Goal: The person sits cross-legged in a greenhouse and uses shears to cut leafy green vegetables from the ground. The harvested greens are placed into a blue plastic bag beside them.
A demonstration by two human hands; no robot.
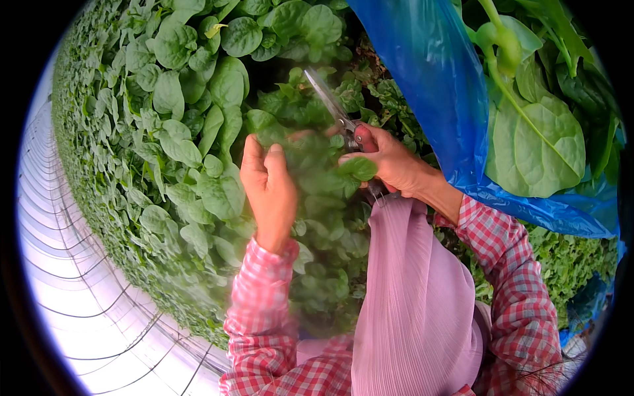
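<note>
My left hand (270,188) has its thumb and forefinger drawn together at the base of a green leaf (262,123); a blurred patch of the view hides the stem there. In my right hand (398,161) is a pair of pruning shears (346,121) with red handles, a spring and a metal wire catch. Their blades point up and to the left, over low foliage. A small leafy sprig (359,169) lies against the right thumb; whether it is held cannot be told. Dense leafy plants (173,143) stand close on the left.
An open blue plastic bag (426,74) is at the upper right, above my right forearm, with large picked leaves (540,143) inside. A pink cloth (411,297) hangs below the shears. White sheeting with curved ribs (99,317) runs along the lower left.
</note>
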